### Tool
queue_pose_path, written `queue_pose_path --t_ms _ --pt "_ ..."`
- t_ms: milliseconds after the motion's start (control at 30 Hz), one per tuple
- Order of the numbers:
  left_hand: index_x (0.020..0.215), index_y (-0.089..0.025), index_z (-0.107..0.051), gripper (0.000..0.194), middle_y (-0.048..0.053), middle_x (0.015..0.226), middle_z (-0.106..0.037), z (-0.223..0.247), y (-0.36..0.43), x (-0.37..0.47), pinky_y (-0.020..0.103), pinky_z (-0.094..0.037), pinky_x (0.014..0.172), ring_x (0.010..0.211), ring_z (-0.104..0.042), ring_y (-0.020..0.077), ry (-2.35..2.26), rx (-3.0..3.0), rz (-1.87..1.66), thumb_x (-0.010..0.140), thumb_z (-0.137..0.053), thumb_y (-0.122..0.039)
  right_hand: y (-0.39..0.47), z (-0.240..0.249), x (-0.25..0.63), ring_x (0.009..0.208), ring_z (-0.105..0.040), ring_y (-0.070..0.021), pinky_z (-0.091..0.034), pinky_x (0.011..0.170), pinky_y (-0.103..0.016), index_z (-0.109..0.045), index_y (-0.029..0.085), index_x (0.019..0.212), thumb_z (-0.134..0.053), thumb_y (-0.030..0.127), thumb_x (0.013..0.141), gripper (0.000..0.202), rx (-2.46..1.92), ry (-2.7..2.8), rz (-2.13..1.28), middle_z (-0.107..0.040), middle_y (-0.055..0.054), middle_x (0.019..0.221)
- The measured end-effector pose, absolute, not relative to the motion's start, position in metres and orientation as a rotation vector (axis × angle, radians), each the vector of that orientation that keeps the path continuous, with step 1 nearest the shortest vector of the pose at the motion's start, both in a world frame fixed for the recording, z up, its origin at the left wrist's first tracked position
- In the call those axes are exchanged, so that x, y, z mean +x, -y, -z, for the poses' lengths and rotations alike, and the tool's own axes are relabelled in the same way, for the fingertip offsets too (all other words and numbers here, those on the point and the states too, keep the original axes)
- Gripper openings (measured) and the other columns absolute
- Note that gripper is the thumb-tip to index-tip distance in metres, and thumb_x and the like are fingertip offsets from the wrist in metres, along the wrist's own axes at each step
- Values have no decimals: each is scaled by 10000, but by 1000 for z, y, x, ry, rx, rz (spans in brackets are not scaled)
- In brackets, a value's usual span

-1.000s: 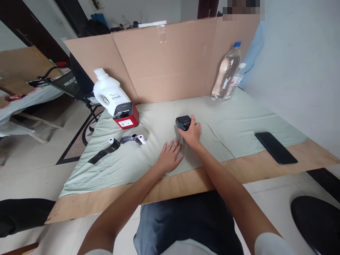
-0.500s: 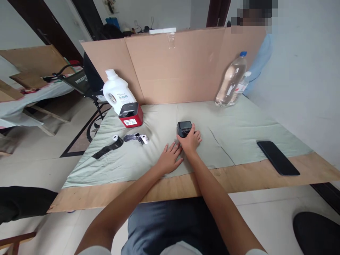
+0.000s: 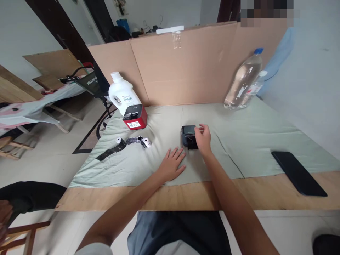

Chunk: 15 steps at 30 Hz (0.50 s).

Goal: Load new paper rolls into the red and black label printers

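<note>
A small black device with a screen on its top (image 3: 190, 136) sits on the green cloth in front of me; a glossy dark part faces my side. My right hand (image 3: 204, 139) is at its right edge, with bent fingers drawn together and the fingertips against its upper right side. The hand covers part of that side. To the left and nearer to me, my left hand (image 3: 172, 164) lies flat on the cloth (image 3: 159, 120), fingers spread and holding nothing. It is apart from the device.
Left are small white rolls (image 3: 147, 142) with dark strips, a red and black box (image 3: 136, 118) and a white jug (image 3: 123, 92). A cardboard screen (image 3: 183, 71) stands behind. Clear bottles (image 3: 244, 83) lean at the back right; a black phone (image 3: 299, 173) lies right. A person's blue sleeve (image 3: 278, 51) shows beyond.
My right hand has shifted from spanning the device's near side to its right edge, fingers more curled, uncovering the front. My left hand stays flat. The whole view has shifted slightly.
</note>
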<state>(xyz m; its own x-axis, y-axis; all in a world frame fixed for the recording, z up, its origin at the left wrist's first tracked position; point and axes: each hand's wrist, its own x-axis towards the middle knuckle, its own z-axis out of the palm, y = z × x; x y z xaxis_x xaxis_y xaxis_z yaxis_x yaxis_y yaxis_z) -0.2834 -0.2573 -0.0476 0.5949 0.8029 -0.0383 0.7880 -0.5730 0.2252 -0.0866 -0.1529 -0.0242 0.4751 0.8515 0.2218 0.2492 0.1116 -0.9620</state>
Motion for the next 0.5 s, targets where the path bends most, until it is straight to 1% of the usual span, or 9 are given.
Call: queue_pose_path --t_ms 67,133,300,433,500 --pt "1642 -189 -405 633 110 1771 -284 47 258 -283 626 -177 1339 1655 -230 336 -1323 2609 -95 1084 -400 -489 131 28 -78 973 -667 -258 -533 933 -441 -641 207 1074 -604 497 824 384 -1279 1107 -643 -704 -110 1040" --pt "1638 -191 -412 628 112 1769 -290 46 257 -284 627 -173 1339 1654 -230 337 -1324 2605 -91 1084 -403 -485 113 35 -71 1028 -683 -255 -532 969 -436 -647 232 1030 -617 499 834 333 -1144 1179 -716 -726 -95 1051" --pt "1599 -219 -474 596 114 1734 -375 46 255 -286 623 -179 1336 1626 -300 323 -1313 2572 -148 1070 -449 -492 97 62 -63 1046 -698 -244 -522 1034 -459 -653 243 1048 -631 501 855 323 -1048 1150 -865 -757 -87 1083" --pt "1592 -218 -488 583 121 1718 -403 48 259 -287 632 -191 1326 1609 -325 337 -1295 2607 -180 1064 -465 -465 95 71 -63 1048 -691 -241 -524 1033 -452 -639 244 1046 -624 515 851 333 -1083 1067 -874 -754 -89 1090" --pt "1560 -221 -529 566 121 1686 -457 45 257 -287 613 -230 1318 1583 -375 339 -1275 2605 -213 1045 -506 -454 94 70 -63 1049 -688 -245 -528 1027 -451 -634 242 1037 -622 527 838 348 -1094 1057 -900 -751 -91 1088"
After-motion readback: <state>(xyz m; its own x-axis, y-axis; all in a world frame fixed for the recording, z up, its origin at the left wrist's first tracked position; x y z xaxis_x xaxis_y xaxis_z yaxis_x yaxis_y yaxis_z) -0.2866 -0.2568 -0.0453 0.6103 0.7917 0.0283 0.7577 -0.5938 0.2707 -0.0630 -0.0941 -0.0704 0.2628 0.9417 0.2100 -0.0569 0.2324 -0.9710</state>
